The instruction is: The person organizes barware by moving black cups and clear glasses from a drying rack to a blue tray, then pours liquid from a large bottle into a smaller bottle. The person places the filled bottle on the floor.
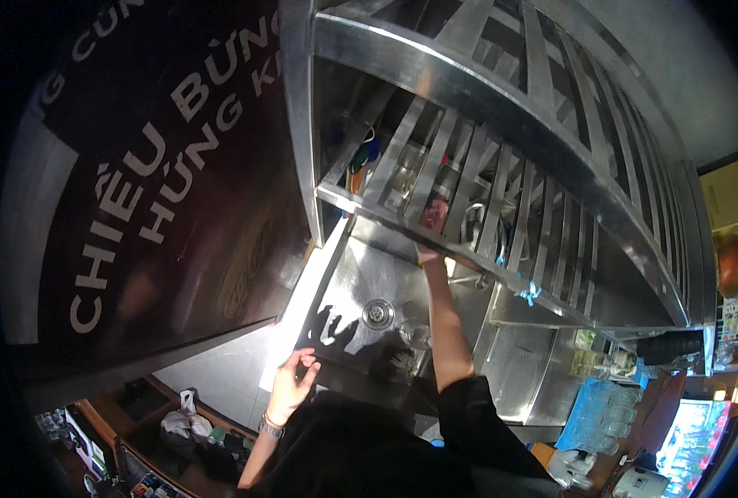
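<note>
My left hand [291,385], with a watch on its wrist, is held over the near left edge of a stainless steel sink [369,267]; its fingers are loosely curled and apart, with nothing seen in them. My right arm reaches forward over the sink, and my right hand [430,249] is partly hidden under the front rail of a slatted steel rack [400,230]. What its fingers do is not plain. Beneath the arm lies the round sink drain [378,314]. Clear glassware [414,336] stands in the sink's right part. Behind the slats a reddish thing [434,215] shows.
A second steel basin [518,367] adjoins on the right. Upturned clear glasses [615,414] stand on a blue mat [577,414] farther right. A dark panel with large lettering [219,205] rises at the left. Blue ties [529,292] hang on the rack's rail, above the basins.
</note>
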Action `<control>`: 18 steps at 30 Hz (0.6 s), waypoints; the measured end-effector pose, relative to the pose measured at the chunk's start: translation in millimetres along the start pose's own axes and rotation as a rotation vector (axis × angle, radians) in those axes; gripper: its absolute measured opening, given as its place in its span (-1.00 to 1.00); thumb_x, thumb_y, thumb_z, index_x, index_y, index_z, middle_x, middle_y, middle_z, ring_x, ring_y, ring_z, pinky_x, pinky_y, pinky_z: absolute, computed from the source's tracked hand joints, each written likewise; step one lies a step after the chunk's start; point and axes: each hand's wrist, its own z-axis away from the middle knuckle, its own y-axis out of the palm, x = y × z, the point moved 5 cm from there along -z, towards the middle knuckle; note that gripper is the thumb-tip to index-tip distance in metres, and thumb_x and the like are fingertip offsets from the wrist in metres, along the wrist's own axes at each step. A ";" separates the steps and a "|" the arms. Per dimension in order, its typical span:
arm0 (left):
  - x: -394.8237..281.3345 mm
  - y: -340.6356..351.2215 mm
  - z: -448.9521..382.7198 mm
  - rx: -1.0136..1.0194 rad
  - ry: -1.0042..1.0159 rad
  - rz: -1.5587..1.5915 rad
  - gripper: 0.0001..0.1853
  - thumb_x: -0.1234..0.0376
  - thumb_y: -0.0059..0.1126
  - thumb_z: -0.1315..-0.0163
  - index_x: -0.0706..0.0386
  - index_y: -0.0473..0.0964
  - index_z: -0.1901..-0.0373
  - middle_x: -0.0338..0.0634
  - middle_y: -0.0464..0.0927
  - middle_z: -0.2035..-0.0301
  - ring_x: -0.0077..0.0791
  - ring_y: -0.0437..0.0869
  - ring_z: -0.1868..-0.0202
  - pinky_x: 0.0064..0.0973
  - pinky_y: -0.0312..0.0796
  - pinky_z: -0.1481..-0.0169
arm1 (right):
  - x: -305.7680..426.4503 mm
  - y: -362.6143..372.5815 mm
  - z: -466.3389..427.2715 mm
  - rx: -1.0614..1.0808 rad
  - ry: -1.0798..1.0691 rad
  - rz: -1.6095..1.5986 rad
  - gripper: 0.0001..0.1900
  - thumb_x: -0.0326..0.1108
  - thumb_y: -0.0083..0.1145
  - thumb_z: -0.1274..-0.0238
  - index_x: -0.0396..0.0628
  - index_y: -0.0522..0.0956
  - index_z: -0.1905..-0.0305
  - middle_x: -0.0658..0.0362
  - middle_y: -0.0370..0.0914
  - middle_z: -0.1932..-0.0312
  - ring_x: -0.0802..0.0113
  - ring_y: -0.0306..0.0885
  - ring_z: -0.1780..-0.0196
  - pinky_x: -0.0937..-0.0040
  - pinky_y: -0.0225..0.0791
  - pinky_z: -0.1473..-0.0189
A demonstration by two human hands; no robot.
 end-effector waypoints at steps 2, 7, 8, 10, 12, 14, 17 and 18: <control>-2.9 -4.9 5.8 -0.069 -0.015 -0.027 -0.68 0.41 0.33 -0.29 0.28 0.58 -0.06 -0.08 0.72 0.30 -0.34 0.78 0.19 -0.43 0.56 0.05 | -22.0 22.8 -28.6 0.092 0.137 0.214 -0.59 -0.24 0.26 -0.39 -0.25 0.53 -0.19 0.04 0.63 0.04 0.19 0.63 -0.01 0.30 0.44 -0.16; 11.6 -19.1 28.1 -0.117 -0.139 0.011 -0.65 0.40 0.37 -0.26 0.28 0.57 -0.06 -0.07 0.72 0.29 -0.33 0.77 0.19 -0.40 0.57 0.01 | -31.5 22.1 -51.3 0.146 0.291 0.129 -0.67 -0.29 0.32 -0.33 -0.23 0.57 -0.08 0.11 0.61 0.14 0.28 0.61 0.10 0.39 0.46 -0.01; 14.7 -18.8 29.5 -0.102 -0.170 0.013 -0.64 0.40 0.38 -0.26 0.28 0.57 -0.07 -0.06 0.72 0.29 -0.32 0.77 0.18 -0.40 0.57 0.00 | -24.2 15.0 -48.9 0.134 0.294 0.035 -0.68 -0.30 0.33 -0.32 -0.22 0.58 -0.05 0.13 0.60 0.16 0.30 0.61 0.12 0.41 0.47 0.02; 8.7 -13.9 23.4 -0.068 -0.075 -0.035 -0.59 0.40 0.40 -0.23 0.28 0.54 -0.10 -0.05 0.71 0.26 -0.29 0.76 0.14 -0.38 0.57 -0.02 | -4.3 -1.4 -42.2 0.109 0.332 -0.227 -0.71 -0.31 0.35 -0.29 -0.21 0.60 -0.01 0.16 0.59 0.20 0.33 0.60 0.16 0.45 0.48 0.08; -2.4 -2.1 5.4 -0.007 0.007 -0.058 -0.52 0.40 0.42 -0.20 0.28 0.50 -0.15 -0.03 0.70 0.21 -0.22 0.74 0.09 -0.32 0.56 -0.07 | 19.2 -21.4 -11.4 0.094 0.658 -0.937 -0.74 -0.33 0.37 -0.26 -0.20 0.61 0.04 0.19 0.59 0.24 0.37 0.60 0.20 0.49 0.49 0.14; -27.6 14.4 -17.0 -0.051 0.240 -0.136 -0.34 0.35 0.55 -0.02 0.23 0.48 -0.20 0.03 0.66 0.05 -0.03 0.66 -0.07 -0.15 0.45 -0.23 | 57.4 -54.6 19.6 0.137 0.735 -1.150 -0.77 -0.35 0.40 -0.24 -0.19 0.63 0.08 0.22 0.58 0.29 0.41 0.59 0.25 0.52 0.50 0.21; -58.7 49.7 -53.7 -0.060 0.508 -0.338 0.00 0.25 0.64 0.10 0.25 0.25 -0.40 0.14 0.43 -0.25 0.11 0.46 -0.29 -0.09 0.33 -0.39 | 120.3 -112.7 39.7 0.380 0.181 -0.342 -0.75 -0.36 0.48 -0.17 -0.21 0.66 0.12 0.24 0.59 0.30 0.48 0.55 0.30 0.54 0.42 0.27; -64.9 60.8 -62.1 -0.069 0.554 -0.325 0.07 0.21 0.66 0.14 0.27 0.23 -0.42 0.14 0.40 -0.27 0.14 0.42 -0.32 -0.08 0.30 -0.42 | 129.3 -127.5 49.4 0.438 0.273 -0.272 -0.78 -0.39 0.52 -0.12 -0.21 0.68 0.20 0.27 0.59 0.34 0.54 0.53 0.32 0.57 0.40 0.29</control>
